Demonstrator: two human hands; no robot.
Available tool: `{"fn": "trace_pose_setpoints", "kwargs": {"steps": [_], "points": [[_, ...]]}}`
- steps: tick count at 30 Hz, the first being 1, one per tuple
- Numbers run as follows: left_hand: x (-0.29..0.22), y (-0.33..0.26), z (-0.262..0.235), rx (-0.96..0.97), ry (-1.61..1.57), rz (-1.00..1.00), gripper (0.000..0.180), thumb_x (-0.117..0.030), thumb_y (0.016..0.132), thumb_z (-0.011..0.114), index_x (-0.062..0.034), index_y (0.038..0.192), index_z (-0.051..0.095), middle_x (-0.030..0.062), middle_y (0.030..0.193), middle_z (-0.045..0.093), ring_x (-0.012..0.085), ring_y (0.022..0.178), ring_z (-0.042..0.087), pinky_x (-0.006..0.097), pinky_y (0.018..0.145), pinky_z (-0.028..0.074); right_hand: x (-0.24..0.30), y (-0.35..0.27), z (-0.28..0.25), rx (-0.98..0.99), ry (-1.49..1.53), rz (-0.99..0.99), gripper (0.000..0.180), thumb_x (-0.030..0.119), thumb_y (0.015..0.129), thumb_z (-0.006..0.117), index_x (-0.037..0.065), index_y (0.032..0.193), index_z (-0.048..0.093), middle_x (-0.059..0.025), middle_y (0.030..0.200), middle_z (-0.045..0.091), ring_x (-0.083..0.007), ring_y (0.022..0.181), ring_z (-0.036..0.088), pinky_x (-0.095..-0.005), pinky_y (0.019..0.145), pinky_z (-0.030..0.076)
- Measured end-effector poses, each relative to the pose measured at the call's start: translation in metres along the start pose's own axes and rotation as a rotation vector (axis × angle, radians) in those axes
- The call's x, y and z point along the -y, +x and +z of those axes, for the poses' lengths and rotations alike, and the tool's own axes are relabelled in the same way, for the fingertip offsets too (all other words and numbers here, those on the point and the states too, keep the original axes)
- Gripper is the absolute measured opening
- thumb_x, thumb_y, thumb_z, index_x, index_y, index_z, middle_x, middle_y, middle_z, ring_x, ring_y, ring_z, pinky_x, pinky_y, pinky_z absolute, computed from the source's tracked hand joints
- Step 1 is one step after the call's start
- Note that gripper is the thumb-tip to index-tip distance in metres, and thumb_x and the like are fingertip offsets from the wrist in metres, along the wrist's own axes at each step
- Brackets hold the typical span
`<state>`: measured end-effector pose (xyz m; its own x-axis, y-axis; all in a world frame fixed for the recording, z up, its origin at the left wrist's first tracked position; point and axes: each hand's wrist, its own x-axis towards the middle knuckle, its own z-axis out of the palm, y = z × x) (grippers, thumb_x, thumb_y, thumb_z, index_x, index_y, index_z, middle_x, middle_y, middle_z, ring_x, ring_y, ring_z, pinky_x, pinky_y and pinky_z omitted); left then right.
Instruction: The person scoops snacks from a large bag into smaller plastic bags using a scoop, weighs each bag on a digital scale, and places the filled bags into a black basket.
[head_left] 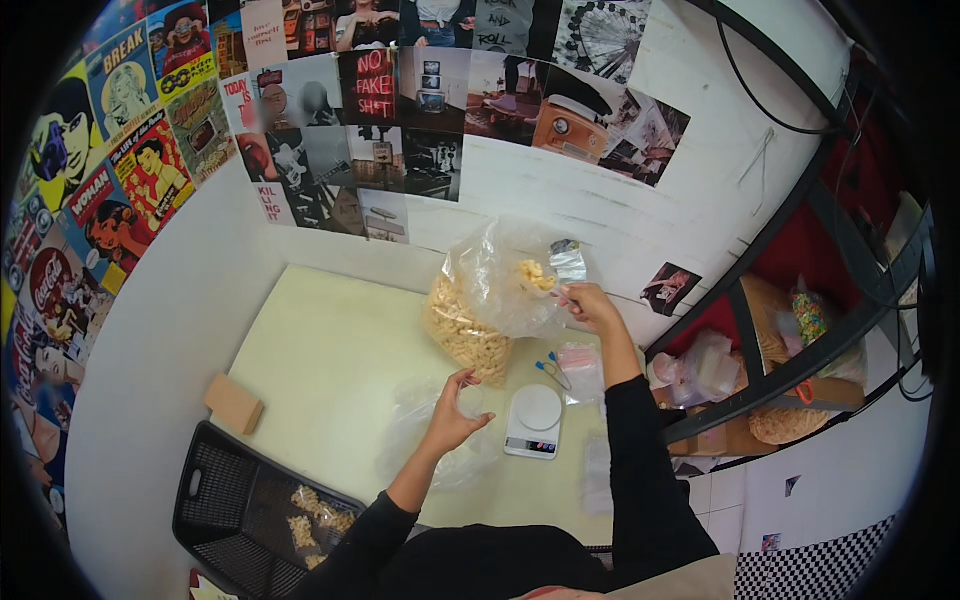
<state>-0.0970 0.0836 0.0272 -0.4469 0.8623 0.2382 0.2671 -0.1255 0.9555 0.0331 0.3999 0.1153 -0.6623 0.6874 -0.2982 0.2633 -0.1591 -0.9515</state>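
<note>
At the mouth of a large clear bag [468, 330] of pale yellow puffed snacks, my right hand [590, 305] is closed on the handle of a scoop [557, 293]. A small heap of snacks [536, 275] sits on the scoop, whose shape is mostly hidden. My left hand [458, 415] is nearer to me, fingers and thumb curved round what looks like a small clear plastic bag [470, 402], only faintly visible. Right of it stands a white kitchen scale [535, 420] with nothing on its round plate. Crumpled clear plastic [415, 450] lies beneath my left wrist.
Blue-handled scissors [553, 370] and a stack of flat plastic bags [580, 372] lie beside the scale. A black basket [225, 500] holding filled snack packs and a tan block [234, 403] are at the left. Shelving with bags [705, 370] borders the right side.
</note>
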Motion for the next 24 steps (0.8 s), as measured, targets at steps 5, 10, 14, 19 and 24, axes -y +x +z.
{"fn": "trace_pose_setpoints", "kwargs": {"steps": [5, 10, 14, 19, 24], "points": [[0.013, -0.025, -0.007, -0.01, 0.109, -0.005, 0.08, -0.01, 0.062, 0.082, -0.0053, 0.131, 0.041, 0.0115, 0.116, 0.055, 0.0253, 0.115, 0.051, 0.037, 0.101, 0.039, 0.004, -0.064, -0.01, -0.053, -0.001, -0.061, 0.023, 0.019, 0.092, 0.056, 0.001, 0.1, 0.066, -0.0019, 0.074, 0.058, -0.0033, 0.049, 0.036, -0.0183, 0.042, 0.024], [0.022, -0.034, -0.009, -0.007, 0.188, 0.028, 0.079, -0.009, 0.061, 0.082, -0.0056, 0.13, 0.043, 0.0121, 0.116, 0.055, 0.0273, 0.115, 0.051, 0.037, 0.101, 0.039, -0.009, -0.12, 0.003, 0.02, -0.026, -0.041, 0.022, 0.021, 0.091, 0.058, 0.002, 0.097, 0.066, -0.0008, 0.072, 0.059, -0.0026, 0.05, 0.037, -0.0181, 0.043, 0.024], [0.022, -0.038, -0.012, 0.007, 0.29, 0.053, 0.079, -0.008, 0.06, 0.081, -0.0068, 0.129, 0.044, 0.011, 0.116, 0.053, 0.0296, 0.116, 0.049, 0.04, 0.102, 0.037, -0.029, -0.149, 0.044, 0.206, -0.065, 0.003, 0.021, 0.022, 0.091, 0.059, 0.002, 0.093, 0.066, -0.0008, 0.071, 0.061, -0.0028, 0.05, 0.038, -0.0183, 0.043, 0.025], [0.019, -0.042, -0.012, 0.008, 0.383, 0.069, 0.078, -0.01, 0.058, 0.079, -0.0122, 0.128, 0.044, 0.0091, 0.116, 0.052, 0.0317, 0.111, 0.047, 0.043, 0.096, 0.035, -0.05, -0.158, 0.083, 0.323, -0.263, 0.11, 0.023, 0.024, 0.089, 0.06, 0.002, 0.087, 0.069, -0.0009, 0.069, 0.062, -0.0049, 0.05, 0.04, -0.0213, 0.044, 0.03], [0.017, -0.05, -0.013, 0.07, 0.456, 0.046, 0.078, -0.01, 0.057, 0.078, -0.0127, 0.127, 0.044, 0.009, 0.116, 0.052, 0.0319, 0.112, 0.047, 0.044, 0.098, 0.033, -0.041, -0.156, 0.118, 0.33, -0.748, -0.091, 0.026, 0.021, 0.086, 0.061, -0.003, 0.091, 0.07, -0.0116, 0.071, 0.067, -0.0177, 0.059, 0.058, -0.0285, 0.056, 0.045]]}}
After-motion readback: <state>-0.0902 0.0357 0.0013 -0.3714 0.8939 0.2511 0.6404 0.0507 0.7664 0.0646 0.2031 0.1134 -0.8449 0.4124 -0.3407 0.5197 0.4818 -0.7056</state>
